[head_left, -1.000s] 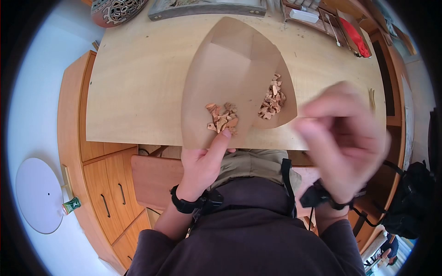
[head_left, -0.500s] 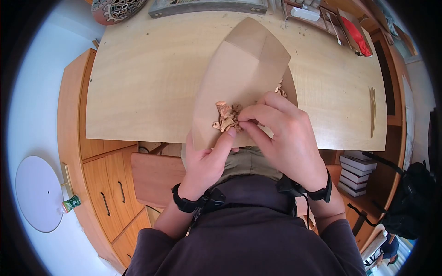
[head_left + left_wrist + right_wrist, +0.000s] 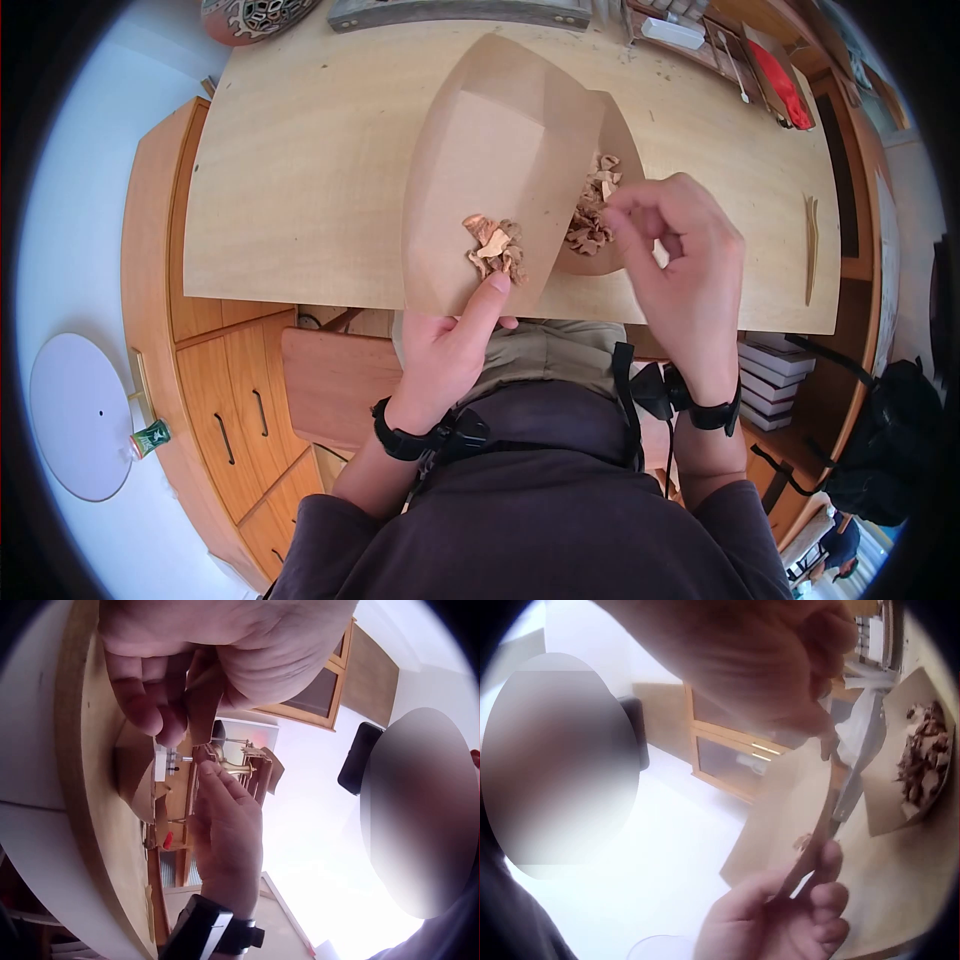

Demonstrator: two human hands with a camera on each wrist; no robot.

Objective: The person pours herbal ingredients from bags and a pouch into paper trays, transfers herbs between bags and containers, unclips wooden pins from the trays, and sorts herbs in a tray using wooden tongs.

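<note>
My left hand (image 3: 445,350) grips the near edge of a brown paper tray (image 3: 475,150), thumb on top beside a small heap of dried brown pieces (image 3: 494,245). A second paper tray (image 3: 612,120), partly behind it, holds another heap (image 3: 590,222). Over that heap is my right hand (image 3: 690,270), thumb and forefinger pinched together. A small brown bit shows at those fingertips in the left wrist view, though its outline is unclear. In the right wrist view the held tray (image 3: 776,817) stands tilted beside the other tray (image 3: 885,772).
Wooden tongs (image 3: 810,250) lie at the table's right side. Along the back stand a grey tray (image 3: 460,14), a patterned pot (image 3: 258,15) and a rack with a white box (image 3: 673,33). A red item (image 3: 780,85) lies at the back right.
My right hand has moved from the held tray's heap rightward to the second tray. The held tray has swung left and shows more of the second heap; my left hand keeps its grip.
</note>
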